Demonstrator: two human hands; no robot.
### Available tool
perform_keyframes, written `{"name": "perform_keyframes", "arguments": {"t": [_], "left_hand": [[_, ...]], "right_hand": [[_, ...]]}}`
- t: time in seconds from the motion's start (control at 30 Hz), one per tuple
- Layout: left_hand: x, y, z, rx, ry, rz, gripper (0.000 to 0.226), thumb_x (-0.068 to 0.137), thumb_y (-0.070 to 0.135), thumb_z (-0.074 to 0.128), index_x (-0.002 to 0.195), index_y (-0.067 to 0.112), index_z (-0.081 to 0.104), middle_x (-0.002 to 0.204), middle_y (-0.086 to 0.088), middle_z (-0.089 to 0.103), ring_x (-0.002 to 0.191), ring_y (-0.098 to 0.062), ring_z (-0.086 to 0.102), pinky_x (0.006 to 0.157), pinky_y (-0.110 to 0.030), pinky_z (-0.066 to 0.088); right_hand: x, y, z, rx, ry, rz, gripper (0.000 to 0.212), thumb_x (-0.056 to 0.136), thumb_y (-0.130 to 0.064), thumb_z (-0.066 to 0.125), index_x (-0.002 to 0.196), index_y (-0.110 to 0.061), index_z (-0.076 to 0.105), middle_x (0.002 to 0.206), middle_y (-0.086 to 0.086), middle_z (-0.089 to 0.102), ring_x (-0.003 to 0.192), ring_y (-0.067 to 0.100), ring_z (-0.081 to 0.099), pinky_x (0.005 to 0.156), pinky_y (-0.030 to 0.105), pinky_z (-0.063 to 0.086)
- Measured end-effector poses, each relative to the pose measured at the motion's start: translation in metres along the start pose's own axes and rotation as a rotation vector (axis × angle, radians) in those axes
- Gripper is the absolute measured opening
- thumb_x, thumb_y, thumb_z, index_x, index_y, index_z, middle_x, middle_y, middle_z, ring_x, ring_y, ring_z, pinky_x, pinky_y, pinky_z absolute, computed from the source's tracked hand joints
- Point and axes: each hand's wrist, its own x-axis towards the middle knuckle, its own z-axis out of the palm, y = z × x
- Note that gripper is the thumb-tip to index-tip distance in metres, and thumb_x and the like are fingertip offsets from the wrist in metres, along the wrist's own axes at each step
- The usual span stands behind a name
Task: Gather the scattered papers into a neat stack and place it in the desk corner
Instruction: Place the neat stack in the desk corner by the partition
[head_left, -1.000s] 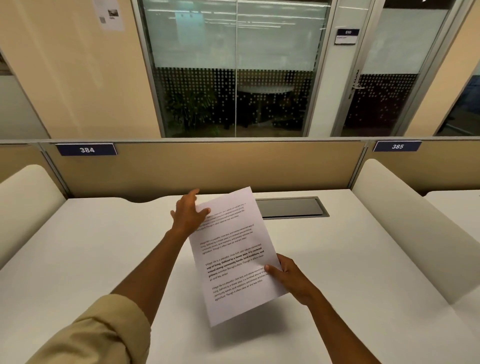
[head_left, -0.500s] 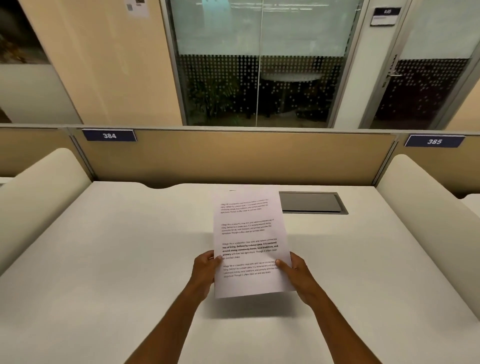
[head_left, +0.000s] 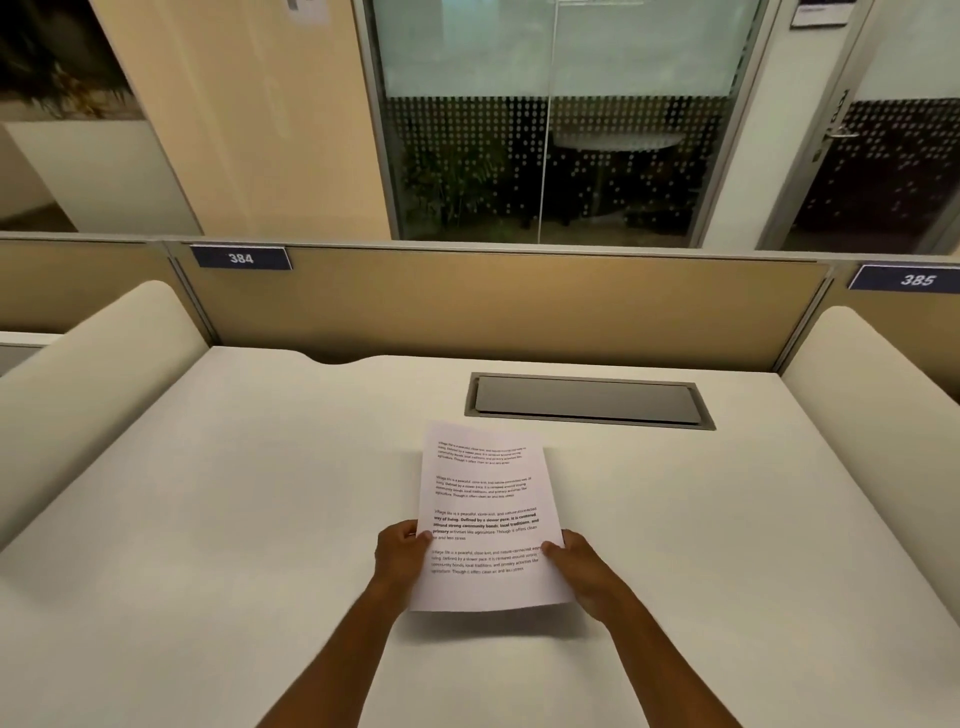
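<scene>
Papers (head_left: 485, 519) lowered toward desk (head_left: 208, 519), left grip (head_left: 402, 553) and right grip (head_left: 582, 569) flanking

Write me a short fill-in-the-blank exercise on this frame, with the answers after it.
1. The papers are held by ____ hands, the left hand and the right hand.
2. The label on the partition's left reads ____.
3. The grey cable hatch in the desk lies ____ the papers, farther from the person.
4. The printed side of the papers faces ____.

Answers: both; 384; beyond; up

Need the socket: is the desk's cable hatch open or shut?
Shut: the grey cable hatch lies flat in its frame, flush with the desk.
</scene>
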Motion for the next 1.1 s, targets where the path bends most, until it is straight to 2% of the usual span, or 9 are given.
{"name": "perform_keyframes", "arguments": {"t": [0.17, 0.33, 0.4, 0.47, 0.67, 0.8, 0.93, 1.1], "left_hand": [[0.001, -0.001, -0.007, -0.088, 0.014, -0.007, 0.02, 0.093, 0.002, 0.054, 0.107, 0.001, 0.069, 0.107, -0.019, 0.072, 0.095, -0.04, 0.069, 0.089, -0.052, 0.056], [0.006, 0.007, -0.025, -0.214, -0.003, -0.024, 0.024, 0.093, 0.0, 0.056, 0.114, -0.004, 0.065, 0.111, -0.021, 0.069, 0.101, -0.043, 0.067, 0.091, -0.054, 0.054], [0.009, 0.012, -0.036, -0.245, -0.041, -0.03, 0.024, 0.093, 0.002, 0.058, 0.116, -0.001, 0.064, 0.111, -0.02, 0.07, 0.097, -0.04, 0.068, 0.085, -0.051, 0.056], [0.014, 0.017, -0.047, -0.261, -0.084, -0.035, 0.025, 0.092, 0.005, 0.059, 0.116, 0.002, 0.065, 0.11, -0.018, 0.071, 0.091, -0.034, 0.068, 0.078, -0.043, 0.057], [0.034, 0.028, -0.09, -0.237, -0.185, -0.052, 0.024, 0.09, 0.006, 0.062, 0.113, 0.001, 0.067, 0.113, -0.017, 0.071, 0.094, -0.029, 0.068, 0.078, -0.039, 0.057], [0.051, 0.032, -0.118, -0.212, -0.159, -0.044, 0.023, 0.089, 0.004, 0.063, 0.111, -0.002, 0.067, 0.111, -0.018, 0.071, 0.092, -0.03, 0.069, 0.077, -0.04, 0.057], [0.075, 0.033, -0.15, -0.184, -0.126, -0.018, 0.021, 0.09, 0.001, 0.061, 0.109, -0.003, 0.068, 0.109, -0.02, 0.071, 0.086, -0.029, 0.069, 0.073, -0.036, 0.057], [0.116, 0.031, -0.204, -0.175, -0.087, 0.006, 0.02, 0.089, -0.001, 0.061, 0.107, -0.005, 0.068, 0.104, -0.02, 0.072, 0.088, -0.033, 0.068, 0.078, -0.041, 0.058]], "right_hand": [[0.006, -0.008, -0.002, 0.053, 0.005, 0.036, 0.035, 0.095, 0.0, 0.037, 0.121, -0.001, 0.061, 0.12, 0.016, 0.068, 0.108, 0.034, 0.066, 0.098, 0.048, 0.052], [0.012, -0.022, -0.001, 0.086, -0.001, -0.005, 0.028, 0.091, 0.002, 0.047, 0.11, -0.002, 0.067, 0.111, 0.013, 0.072, 0.099, 0.029, 0.069, 0.077, 0.035, 0.057], [0.016, -0.028, 0.002, 0.099, 0.001, -0.027, 0.024, 0.09, 0.003, 0.051, 0.106, -0.002, 0.069, 0.108, 0.013, 0.074, 0.095, 0.027, 0.071, 0.073, 0.031, 0.057], [0.02, -0.034, 0.006, 0.104, -0.001, -0.044, 0.022, 0.089, 0.003, 0.054, 0.102, -0.005, 0.07, 0.105, 0.012, 0.075, 0.092, 0.025, 0.072, 0.074, 0.03, 0.058], [0.031, -0.052, 0.032, 0.127, -0.022, -0.066, 0.021, 0.089, 0.004, 0.059, 0.106, -0.002, 0.069, 0.103, 0.012, 0.075, 0.091, 0.026, 0.072, 0.07, 0.028, 0.059], [0.042, -0.063, 0.061, 0.135, -0.022, -0.066, 0.023, 0.088, 0.005, 0.061, 0.109, 0.001, 0.068, 0.104, 0.014, 0.074, 0.089, 0.026, 0.072, 0.07, 0.028, 0.059], [0.056, -0.073, 0.1, 0.151, 0.007, -0.069, 0.025, 0.087, 0.005, 0.062, 0.111, 0.003, 0.068, 0.107, 0.016, 0.073, 0.097, 0.031, 0.071, 0.079, 0.035, 0.058], [0.074, -0.087, 0.165, 0.174, 0.044, -0.08, 0.024, 0.087, 0.005, 0.062, 0.109, 0.003, 0.07, 0.107, 0.016, 0.074, 0.096, 0.031, 0.071, 0.079, 0.036, 0.058]]}}
